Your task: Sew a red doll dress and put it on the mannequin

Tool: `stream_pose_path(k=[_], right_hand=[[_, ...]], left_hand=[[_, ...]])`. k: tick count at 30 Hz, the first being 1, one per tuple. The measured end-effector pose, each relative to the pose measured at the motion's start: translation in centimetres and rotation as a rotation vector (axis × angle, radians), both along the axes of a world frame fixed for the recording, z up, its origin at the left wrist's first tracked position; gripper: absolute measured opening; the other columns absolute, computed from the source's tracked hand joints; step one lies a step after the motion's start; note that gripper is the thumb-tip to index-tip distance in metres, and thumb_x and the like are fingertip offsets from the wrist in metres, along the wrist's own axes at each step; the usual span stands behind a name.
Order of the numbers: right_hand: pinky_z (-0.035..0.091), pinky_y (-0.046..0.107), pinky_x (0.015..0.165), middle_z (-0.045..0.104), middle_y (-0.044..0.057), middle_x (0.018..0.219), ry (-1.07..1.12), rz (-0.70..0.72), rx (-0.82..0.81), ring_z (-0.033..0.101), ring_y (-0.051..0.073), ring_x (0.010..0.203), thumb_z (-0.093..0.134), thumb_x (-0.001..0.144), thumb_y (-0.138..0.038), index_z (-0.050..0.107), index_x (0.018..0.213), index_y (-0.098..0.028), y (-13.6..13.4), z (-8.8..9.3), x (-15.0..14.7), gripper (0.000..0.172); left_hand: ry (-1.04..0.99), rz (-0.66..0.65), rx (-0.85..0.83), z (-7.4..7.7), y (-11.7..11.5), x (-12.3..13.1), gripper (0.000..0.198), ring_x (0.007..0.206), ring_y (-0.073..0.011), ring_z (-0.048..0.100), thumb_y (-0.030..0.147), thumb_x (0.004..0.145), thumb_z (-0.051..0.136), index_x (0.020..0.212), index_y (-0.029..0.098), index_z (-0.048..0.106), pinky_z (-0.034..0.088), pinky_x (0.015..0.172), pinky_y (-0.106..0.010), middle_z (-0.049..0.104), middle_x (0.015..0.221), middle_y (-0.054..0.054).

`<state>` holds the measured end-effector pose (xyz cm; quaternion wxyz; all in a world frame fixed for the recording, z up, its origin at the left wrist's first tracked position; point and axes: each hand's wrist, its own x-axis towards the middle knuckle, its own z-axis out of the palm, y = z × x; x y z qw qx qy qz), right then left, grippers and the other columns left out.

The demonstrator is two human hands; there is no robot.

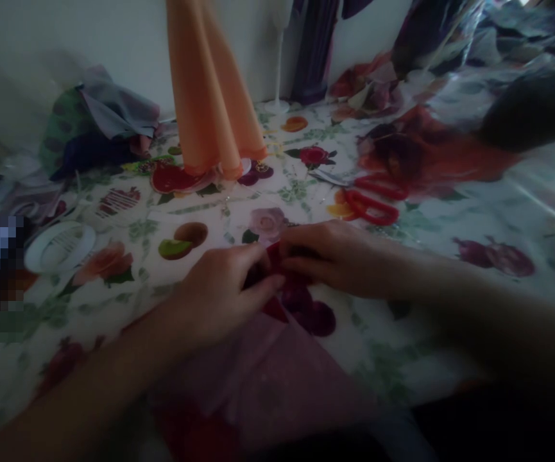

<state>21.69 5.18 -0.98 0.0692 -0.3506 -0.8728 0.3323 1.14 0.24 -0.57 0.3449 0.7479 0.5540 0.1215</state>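
Note:
Close together over the table, my left hand point(236, 279) and my right hand point(328, 256) pinch a dark red piece of fabric point(276, 310). Fingers cover most of the part between them. Below my left hand, a dusky pink cloth point(287, 385) spreads toward my lap, with more red cloth point(195, 427) at its lower left. Dim light and blur hide whether the red and pink cloths are joined. Beyond my right hand lie scissors point(373, 202) with red handles, their blades pointing left.
A patterned tablecloth point(378, 321) covers the table. Orange draped cloth point(210, 96) stands behind my hands, near a thin white stand point(278, 70). A white oval ring point(60, 247) lies left. Fabric heaps point(108, 109) sit at the back left; sheer red fabric point(450, 154) lies right.

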Motion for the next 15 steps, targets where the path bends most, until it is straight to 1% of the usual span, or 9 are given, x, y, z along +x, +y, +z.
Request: stream_pose_path(k=[3, 5, 9, 11, 13, 15], right_hand=[[0.037, 0.025, 0.064, 0.067, 0.004, 0.085, -0.009, 0.004, 0.007, 0.057, 0.013, 0.070, 0.052, 0.095, -0.022, 0.065, 0.092, -0.016, -0.1, 0.1, -0.1, 0.014], [0.037, 0.025, 0.063, 0.067, 0.004, 0.085, -0.004, 0.001, 0.008, 0.056, 0.013, 0.070, 0.053, 0.094, -0.020, 0.064, 0.091, -0.016, -0.1, 0.1, -0.2, 0.012], [0.036, 0.025, 0.061, 0.064, 0.001, 0.078, 0.017, -0.002, -0.015, 0.054, 0.012, 0.065, 0.055, 0.093, -0.019, 0.062, 0.089, -0.016, 0.0, 0.2, -0.2, 0.009], [0.036, 0.025, 0.060, 0.063, 0.000, 0.072, 0.069, -0.011, -0.041, 0.053, 0.012, 0.063, 0.055, 0.094, -0.021, 0.063, 0.089, -0.016, 0.3, 0.2, -0.1, 0.011], [0.036, 0.024, 0.059, 0.061, -0.001, 0.068, 0.166, -0.048, -0.065, 0.052, 0.011, 0.061, 0.056, 0.095, -0.025, 0.063, 0.089, -0.016, 0.7, 0.2, 0.1, 0.013], [0.035, 0.024, 0.057, 0.058, -0.003, 0.064, 0.277, -0.095, -0.061, 0.051, 0.011, 0.060, 0.057, 0.095, -0.029, 0.063, 0.087, -0.016, 1.1, 0.3, 0.3, 0.017]], left_hand=[[0.043, 0.003, 0.036, -0.4, 0.0, 0.3, 0.014, 0.068, -0.0168, 0.060, 0.030, 0.087, 0.064, 0.077, 0.022, 0.058, 0.039, 0.058, -0.029, 0.066, 0.075, 0.002], [0.047, 0.000, 0.029, -0.6, 0.1, 0.2, 0.013, 0.067, -0.0159, 0.059, 0.027, 0.085, 0.064, 0.076, 0.022, 0.057, 0.038, 0.057, -0.028, 0.065, 0.073, 0.003], [-0.038, 0.001, -0.024, -0.6, 0.2, -0.3, 0.008, 0.063, -0.0138, 0.059, 0.022, 0.087, 0.062, 0.079, 0.022, 0.059, 0.040, 0.056, -0.026, 0.062, 0.066, 0.005], [-0.111, 0.031, -0.029, -0.6, 0.3, -0.6, 0.007, 0.061, -0.0135, 0.059, 0.024, 0.089, 0.060, 0.083, 0.022, 0.060, 0.041, 0.056, -0.026, 0.061, 0.064, 0.005], [-0.147, 0.099, 0.074, -0.6, 0.4, -0.8, 0.007, 0.062, -0.0144, 0.059, 0.028, 0.090, 0.060, 0.089, 0.022, 0.062, 0.044, 0.059, -0.027, 0.063, 0.068, 0.004], [-0.089, 0.138, 0.256, -0.8, 0.5, -0.8, 0.014, 0.071, -0.0176, 0.062, 0.031, 0.086, 0.066, 0.097, 0.022, 0.064, 0.047, 0.066, -0.030, 0.067, 0.081, 0.000]])
